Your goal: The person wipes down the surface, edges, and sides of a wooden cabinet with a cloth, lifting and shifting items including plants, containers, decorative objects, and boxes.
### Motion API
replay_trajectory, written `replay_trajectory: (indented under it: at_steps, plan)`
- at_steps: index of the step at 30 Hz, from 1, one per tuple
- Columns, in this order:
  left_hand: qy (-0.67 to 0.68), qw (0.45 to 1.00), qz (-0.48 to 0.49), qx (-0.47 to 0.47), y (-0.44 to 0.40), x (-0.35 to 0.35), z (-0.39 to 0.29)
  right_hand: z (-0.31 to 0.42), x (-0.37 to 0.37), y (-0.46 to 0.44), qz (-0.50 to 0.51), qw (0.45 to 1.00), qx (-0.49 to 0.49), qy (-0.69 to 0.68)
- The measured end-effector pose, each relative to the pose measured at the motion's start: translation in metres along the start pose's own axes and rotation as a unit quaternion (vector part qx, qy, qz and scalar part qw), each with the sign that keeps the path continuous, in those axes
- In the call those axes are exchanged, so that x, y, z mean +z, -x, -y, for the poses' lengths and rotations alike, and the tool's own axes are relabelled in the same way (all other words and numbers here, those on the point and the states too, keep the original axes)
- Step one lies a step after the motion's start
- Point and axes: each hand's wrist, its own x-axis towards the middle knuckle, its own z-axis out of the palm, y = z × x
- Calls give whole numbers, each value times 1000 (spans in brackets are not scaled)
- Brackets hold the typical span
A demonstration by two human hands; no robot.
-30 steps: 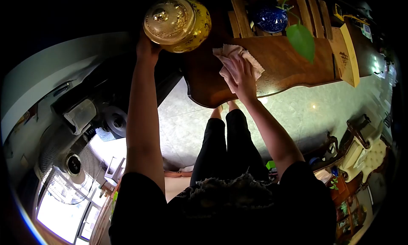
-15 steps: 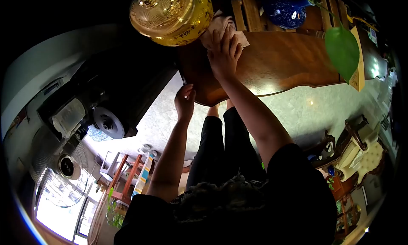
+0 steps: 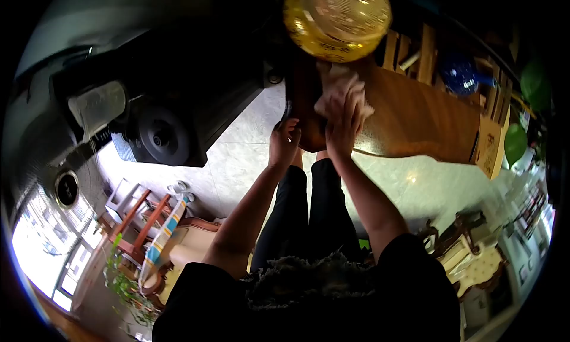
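Observation:
Under my right hand (image 3: 341, 133) is a crumpled pale pink cloth (image 3: 343, 93), pressed on the brown wooden table (image 3: 415, 113) near its left end. The fingers bend over the cloth. My left hand (image 3: 285, 141) is beside the table's left edge, its fingers curled, with no object visible in them; whether they touch the edge I cannot tell. Just beyond the cloth stands a yellow patterned jar with a domed glass lid (image 3: 338, 21), slightly blurred.
Wooden slats (image 3: 426, 54) line the far side, with a blue speckled vase (image 3: 460, 75) on them. A calligraphed wooden block (image 3: 490, 143) and green leaves (image 3: 515, 145) are at the right. A black cabinet (image 3: 219, 75) stands left, near a fan (image 3: 66, 188).
The view has swung, so the table and jar appear farther right. My right hand has drawn the cloth nearer to me, away from the jar's side. My left hand remains curled by the table edge.

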Motion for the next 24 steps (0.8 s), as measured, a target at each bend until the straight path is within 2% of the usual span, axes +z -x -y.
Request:
replay_trajectory:
  at_steps: [3, 5, 7, 9, 10, 11, 12, 13, 14, 15, 16, 18, 20, 21, 23, 24]
  plan:
    - [55, 998, -21, -34, 4, 3, 2, 21, 17, 44, 49, 998, -26, -8]
    - [14, 995, -96, -9, 2, 2, -13, 40, 26, 36, 6, 999, -36, 10]
    - [-29, 992, -98, 72, 1, -1, -17, 64, 24, 26, -5, 997, -23, -73]
    - [20, 996, -43, 80, -5, 5, -14, 76, 9, 12, -2, 998, -55, -28]
    - [13, 995, -6, 103, -13, 6, -10, 74, -5, -2, 24, 982, -101, -157]
    - [5, 998, -7, 69, -17, 19, -3, 66, -13, -15, 53, 947, -143, -283]
    - [-34, 995, -28, 85, -23, 33, 6, 23, 12, 1, -10, 959, -110, -261]
    - [-74, 991, -49, 101, -29, 44, 11, 10, 3, -4, 4, 939, -52, -340]
    - [-137, 986, -59, 77, -32, 45, -9, -9, -3, -13, -34, 959, -64, -272]
    - [-94, 984, -122, 84, -36, 56, -13, -27, -7, -20, -70, 974, -75, -203]
    - [-147, 977, -135, 82, -44, 57, -23, -41, -11, -25, -64, 974, -82, -202]
    - [-199, 966, -149, 74, -65, 62, -34, -61, -14, -29, -11, 988, -140, 56]
    - [-186, 943, -246, 125, -92, 67, -34, -60, -9, -29, -21, 986, -152, 69]
    - [-188, 943, -247, 120, -106, 68, -34, -60, -9, -27, -30, 983, -157, 86]
    - [-46, 983, -180, 4, -138, 65, -35, -64, -5, -25, -43, 981, -161, 100]
    - [-47, 982, -180, 6, -157, 61, -36, -64, -3, -26, -51, 979, -167, 105]
